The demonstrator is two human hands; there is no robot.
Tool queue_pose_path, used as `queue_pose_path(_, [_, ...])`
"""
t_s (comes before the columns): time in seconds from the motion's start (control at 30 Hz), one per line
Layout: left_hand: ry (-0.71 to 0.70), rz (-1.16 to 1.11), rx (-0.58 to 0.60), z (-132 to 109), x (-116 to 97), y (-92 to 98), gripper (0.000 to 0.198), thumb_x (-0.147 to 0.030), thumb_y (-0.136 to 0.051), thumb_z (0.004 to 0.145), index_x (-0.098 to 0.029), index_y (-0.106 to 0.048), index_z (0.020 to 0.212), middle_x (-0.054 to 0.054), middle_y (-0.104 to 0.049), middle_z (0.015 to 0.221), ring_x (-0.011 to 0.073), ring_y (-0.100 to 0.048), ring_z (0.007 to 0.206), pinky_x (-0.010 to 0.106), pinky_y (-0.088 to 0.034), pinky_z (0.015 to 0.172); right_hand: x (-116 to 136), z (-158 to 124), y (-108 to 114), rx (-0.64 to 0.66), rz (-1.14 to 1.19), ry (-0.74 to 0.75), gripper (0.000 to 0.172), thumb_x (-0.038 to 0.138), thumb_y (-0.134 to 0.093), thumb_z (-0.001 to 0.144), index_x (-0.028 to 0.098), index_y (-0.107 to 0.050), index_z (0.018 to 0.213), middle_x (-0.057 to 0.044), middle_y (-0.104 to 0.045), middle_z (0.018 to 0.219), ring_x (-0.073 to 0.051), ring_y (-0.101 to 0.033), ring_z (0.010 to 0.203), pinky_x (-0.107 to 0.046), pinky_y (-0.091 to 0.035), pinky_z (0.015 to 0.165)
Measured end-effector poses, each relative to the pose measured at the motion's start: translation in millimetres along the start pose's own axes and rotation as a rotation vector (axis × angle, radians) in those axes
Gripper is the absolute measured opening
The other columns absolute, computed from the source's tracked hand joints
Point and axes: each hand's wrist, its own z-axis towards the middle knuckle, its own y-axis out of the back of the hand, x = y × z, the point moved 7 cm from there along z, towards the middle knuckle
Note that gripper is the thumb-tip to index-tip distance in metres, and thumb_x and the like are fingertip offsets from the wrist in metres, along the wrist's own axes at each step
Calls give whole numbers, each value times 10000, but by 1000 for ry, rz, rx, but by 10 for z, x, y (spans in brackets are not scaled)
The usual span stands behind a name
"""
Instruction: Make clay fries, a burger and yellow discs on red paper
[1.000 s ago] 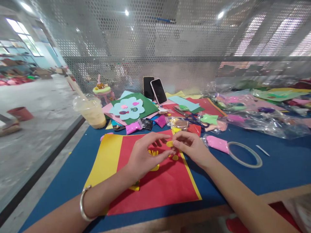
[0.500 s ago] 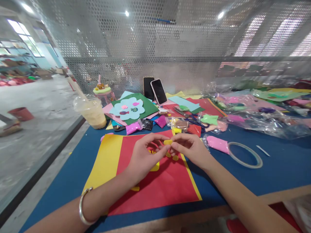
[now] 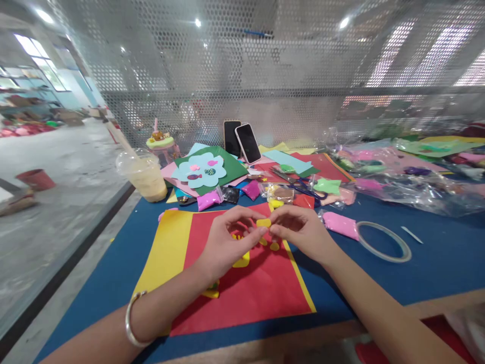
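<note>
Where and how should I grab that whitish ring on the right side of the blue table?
Probably pinch the right rim of the whitish ring, coming from above right, one finger inside its hole. It lies flat on the blue table, and the pink packet sits close at its left.

A piece (image 3: 263, 223) sits between left hand (image 3: 229, 242) and right hand (image 3: 305, 232) above a sheet (image 3: 250, 298) on the table (image 3: 379, 283). Behind the sheet, left, stands a cup (image 3: 144, 177); farther back, two phones (image 3: 248, 143) stand before the mesh (image 3: 288, 65). Scissors (image 3: 303, 190) lie before the phones, to the right; right of the sheet, a packet (image 3: 341, 226) and tape roll (image 3: 394, 260).
</note>
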Motion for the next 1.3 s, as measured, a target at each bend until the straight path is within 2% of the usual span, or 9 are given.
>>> queue_pose_path(0.17, [-16,-7,25,-6,-18,-9,166,-279,-711,735,-145,-665,821,44,-627,812,121,-583,664,239,-490,590,-11,1,5,13,20,7,172,293,-791,710,207,-675,803,15,-665,660,-119,-631,572,-217,-513,580])
queue_pose_path(0.37, [-94,45,41,-21,-90,-28,164,-233,-714,738,-143,-685,873,47,-638,844,106,-571,633,236,-492,582,-32,-12,-31,53,51,-30,159,351,-728,773,209,-678,824,-10,-692,663,-159,-666,600,-249,-539,564])
queue_pose_path(0.63, [0,113,-22,-9,-73,23,160,-268,-662,786,-157,-694,897,53,-672,836,147,-620,728,252,-514,641,-23,-8,-4,0,4,-14,150,353,-703,795,204,-686,812,-10,-690,663,-149,-661,595,-248,-545,580])
queue_pose_path(0.8, [-22,107,-25,-18,-69,15,116,-260,-659,774,-146,-672,752,56,-644,798,147,-602,701,257,-503,616,-23,-10,-38,12,-64,4,128,326,-720,779,203,-689,800,-8,-690,671,-134,-642,585,-228,-529,568])
queue_pose_path(0.93, [7,107,-31,-18,-40,9,114,-262,-657,771,-150,-673,753,52,-648,797,148,-599,696,257,-496,613,-2,-14,-61,11,-63,-3,133,300,-745,751,201,-681,811,-2,-691,693,-132,-644,599,-234,-530,605])
queue_pose_path(1.1, [106,74,-67,-2,33,41,164,-318,-668,765,-154,-664,767,29,-647,738,137,-600,659,243,-485,609,13,-8,-33,-25,-90,-6,145,319,-736,757,191,-686,805,-7,-687,689,-139,-648,587,-242,-523,584])
queue_pose_path(1.3, [126,56,-69,12,62,34,175,-299,-666,750,-154,-631,658,13,-625,659,117,-586,609,219,-470,585,10,-8,-51,-5,-104,-14,158,334,-730,760,188,-685,804,-10,-686,677,-139,-637,578,-253,-522,587])
